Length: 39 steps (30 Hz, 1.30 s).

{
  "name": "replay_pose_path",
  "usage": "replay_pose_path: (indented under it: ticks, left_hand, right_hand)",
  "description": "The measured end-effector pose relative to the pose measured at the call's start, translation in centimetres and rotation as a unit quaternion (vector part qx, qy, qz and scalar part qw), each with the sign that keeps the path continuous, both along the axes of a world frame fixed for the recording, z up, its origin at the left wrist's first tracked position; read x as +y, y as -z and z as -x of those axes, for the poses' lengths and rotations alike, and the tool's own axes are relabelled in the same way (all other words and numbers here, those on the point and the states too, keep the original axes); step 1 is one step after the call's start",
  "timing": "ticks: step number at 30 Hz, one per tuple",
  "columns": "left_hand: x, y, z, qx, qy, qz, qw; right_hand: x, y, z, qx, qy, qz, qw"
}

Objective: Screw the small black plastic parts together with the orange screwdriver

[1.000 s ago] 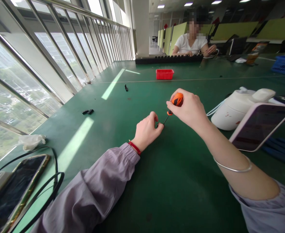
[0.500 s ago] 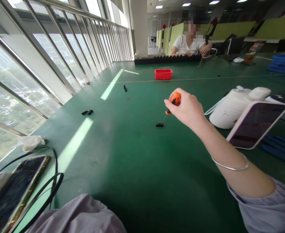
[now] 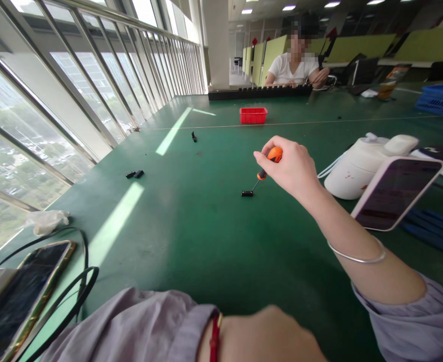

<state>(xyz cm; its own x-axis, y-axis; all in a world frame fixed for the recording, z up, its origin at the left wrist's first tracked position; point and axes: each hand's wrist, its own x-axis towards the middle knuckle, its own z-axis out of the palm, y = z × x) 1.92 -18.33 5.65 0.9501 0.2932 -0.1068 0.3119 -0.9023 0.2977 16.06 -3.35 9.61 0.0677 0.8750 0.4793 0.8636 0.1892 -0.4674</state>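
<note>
At mid-table, the black piece: I see the small black piece (image 3: 247, 193) lying on the green table (image 3: 206, 241), below and to the left of the right hand (image 3: 291, 163) and well beyond the left hand (image 3: 268, 334).
Screwdriver: Orange and black, the screwdriver (image 3: 275, 154) slants down from the right hand, its thin shaft meeting the right end of the piece; I cannot tell whether the tip is seated in it.
Right hand: Fingers curl closed around the handle, near the piece; a silver bangle (image 3: 357, 260) circles the forearm.
Left hand: I see only its blurred back at the lower edge, behind a red bracelet (image 3: 214, 337), well apart from the piece; its fingers are out of frame, so I cannot tell whether it is open or holding anything.
Other black parts: Two small parts (image 3: 134, 174) lie side by side to the left, a third part (image 3: 194, 137) farther off.
Red bin: Beyond them, the red bin (image 3: 253, 116) sits toward the table's far side.
Right side: A white bottle (image 3: 351, 173) stands behind a propped phone (image 3: 398, 193).
Far edge: A person in a white shirt (image 3: 291, 70) sits behind a long black strip (image 3: 259, 94).
</note>
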Motion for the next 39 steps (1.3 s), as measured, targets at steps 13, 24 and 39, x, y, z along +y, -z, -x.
replay_pose_path:
  ticks: [13,24,39]
  left_hand:
    - [16.2,5.6,0.1,-0.19,-0.422,-0.085,0.882]
    - [18.4,6.1,1.7,-0.249,-0.379,0.005,0.891]
    - [18.3,6.3,1.7,-0.247,-0.37,-0.016,0.895]
  right_hand:
    - [0.0,-0.2,0.1,-0.019,0.056,-0.009,0.998]
    - [-0.1,-0.3,-0.1,-0.023,0.012,-0.016,1.0]
    - [0.0,-0.2,0.1,-0.012,-0.011,-0.007,1.0]
